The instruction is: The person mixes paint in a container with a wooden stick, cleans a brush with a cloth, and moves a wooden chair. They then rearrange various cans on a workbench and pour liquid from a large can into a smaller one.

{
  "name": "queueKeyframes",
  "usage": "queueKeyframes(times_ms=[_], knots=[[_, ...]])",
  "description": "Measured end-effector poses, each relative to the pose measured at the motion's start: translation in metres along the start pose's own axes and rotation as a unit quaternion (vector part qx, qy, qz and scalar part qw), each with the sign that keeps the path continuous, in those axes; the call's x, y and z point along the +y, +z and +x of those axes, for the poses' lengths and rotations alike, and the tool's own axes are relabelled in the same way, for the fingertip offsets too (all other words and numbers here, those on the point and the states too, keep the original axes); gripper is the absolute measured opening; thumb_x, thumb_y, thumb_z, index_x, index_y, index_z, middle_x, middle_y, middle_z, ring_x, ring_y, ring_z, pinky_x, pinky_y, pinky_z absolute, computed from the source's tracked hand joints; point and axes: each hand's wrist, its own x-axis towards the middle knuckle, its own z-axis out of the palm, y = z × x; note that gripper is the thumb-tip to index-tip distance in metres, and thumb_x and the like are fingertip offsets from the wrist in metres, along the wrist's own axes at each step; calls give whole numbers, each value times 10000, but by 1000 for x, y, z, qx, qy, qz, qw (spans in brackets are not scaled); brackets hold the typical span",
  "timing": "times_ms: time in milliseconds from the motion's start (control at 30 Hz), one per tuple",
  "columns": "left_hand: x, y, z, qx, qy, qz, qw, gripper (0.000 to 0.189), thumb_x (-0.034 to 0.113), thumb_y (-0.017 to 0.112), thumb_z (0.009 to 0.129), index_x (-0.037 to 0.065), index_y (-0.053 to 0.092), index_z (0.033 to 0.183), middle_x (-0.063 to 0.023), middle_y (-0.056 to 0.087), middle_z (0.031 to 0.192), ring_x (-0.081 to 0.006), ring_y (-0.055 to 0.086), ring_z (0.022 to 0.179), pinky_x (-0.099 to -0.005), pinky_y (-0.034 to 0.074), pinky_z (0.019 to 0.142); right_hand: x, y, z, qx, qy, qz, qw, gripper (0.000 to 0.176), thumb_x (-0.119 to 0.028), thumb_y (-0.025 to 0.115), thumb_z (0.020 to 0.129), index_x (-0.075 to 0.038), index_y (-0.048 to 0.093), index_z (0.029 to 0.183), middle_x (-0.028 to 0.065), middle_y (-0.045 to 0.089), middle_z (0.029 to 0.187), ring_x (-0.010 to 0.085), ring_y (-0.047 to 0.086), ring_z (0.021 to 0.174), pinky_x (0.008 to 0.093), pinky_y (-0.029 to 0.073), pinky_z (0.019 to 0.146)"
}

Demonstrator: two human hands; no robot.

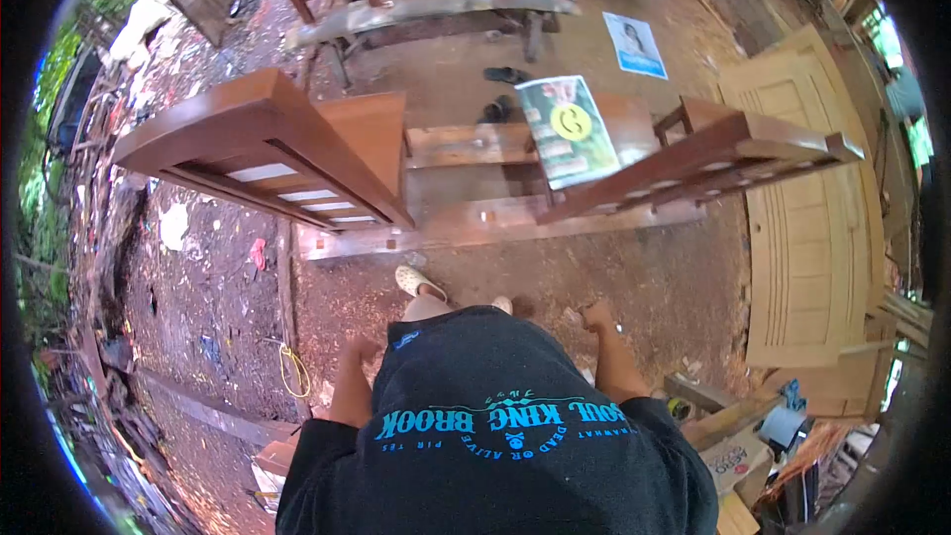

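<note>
My left hand (pixel 363 348) hangs low beside my dark printed shirt (pixel 505 426), touching no furniture. It is blurred, and its fingers do not show clearly. On the other side, my right hand (pixel 598 318) is held out over the dirt floor, its fingers too small to make out. Ahead of me stand two brown varnished wooden chairs, a left chair (pixel 267 154) and a right chair (pixel 703 163), with their backs toward me. A magazine-like sheet with a yellow circle (pixel 570 129) lies on the right chair's seat. Both hands are apart from the chairs.
Carved wooden door panels (pixel 807 198) lean at the right. A long plank bench (pixel 426 15) crosses behind the chairs, near a poster (pixel 635 46) and dark sandals (pixel 500 89). A yellow cord loop (pixel 294 371) lies left; a cardboard box (pixel 738 461) sits at lower right.
</note>
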Motion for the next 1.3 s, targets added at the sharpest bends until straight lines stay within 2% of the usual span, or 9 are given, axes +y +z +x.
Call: queueKeyframes(times_ms=[67,200,433,533,633,833,933,1133,1300], knots=[[20,-20,51,92,95,132,982,337,278,563,790,67,683,1024,-171,655,1068,-361,653,907,-473,511,799,82,39,-9,60,-33,77,995,286,-301,579,832,-38,676,775,104,651,674,207,602,517,341,493,519],[151,-137,47,311,28,-37,949,336,328,556,802,39,699,895,-218,662,934,-377,640,905,-478,500,783,132,85,-47,111,169,377,904,221,-221,579,847,-22,636,769,95,609,622,193,587,502,356,474,469],[281,-214,121,223,125,30,966,394,412,559,807,61,700,916,-225,664,881,-389,643,822,-477,488,767,63,128,-122,138,244,479,832,205,-129,590,827,53,574,734,114,596,614,210,595,519,336,467,435],[311,-222,149,285,254,58,922,462,490,563,810,92,681,1012,-223,642,1016,-365,631,920,-456,478,824,14,147,-154,184,225,456,841,208,-120,551,831,56,563,942,126,612,638,232,616,560,360,483,481],[328,-226,242,182,148,-67,970,530,519,561,823,71,642,1095,-230,609,1139,-341,612,1009,-434,459,883,-35,90,-210,100,42,295,949,266,-231,550,850,10,623,765,160,642,690,268,629,642,419,485,602],[438,-275,285,195,135,-141,961,561,457,597,835,-52,599,1071,-235,612,1123,-318,604,1001,-427,457,887,-75,31,-237,88,301,479,820,264,-245,544,889,11,608,878,120,648,714,222,616,633,366,487,594],[456,-264,396,90,163,-490,852,413,298,658,831,-44,616,1060,-156,642,1100,-247,600,991,-388,471,853,-88,-6,-242,90,362,490,788,270,-252,541,909,11,600,934,100,651,727,199,609,628,340,488,589],[499,-312,396,205,-59,-656,724,250,83,647,794,-32,631,1016,-104,666,946,-215,617,847,-345,504,680,-79,-26,-201,97,327,569,749,274,-238,550,936,8,585,1053,74,658,792,159,604,663,295,492,616],[487,-379,382,136,114,-797,578,302,150,619,830,24,563,1099,-121,603,978,-207,610,784,-310,545,624,-67,-21,-164,84,283,553,780,285,-240,578,930,21,607,1043,73,664,865,142,617,768,291,500,683]])
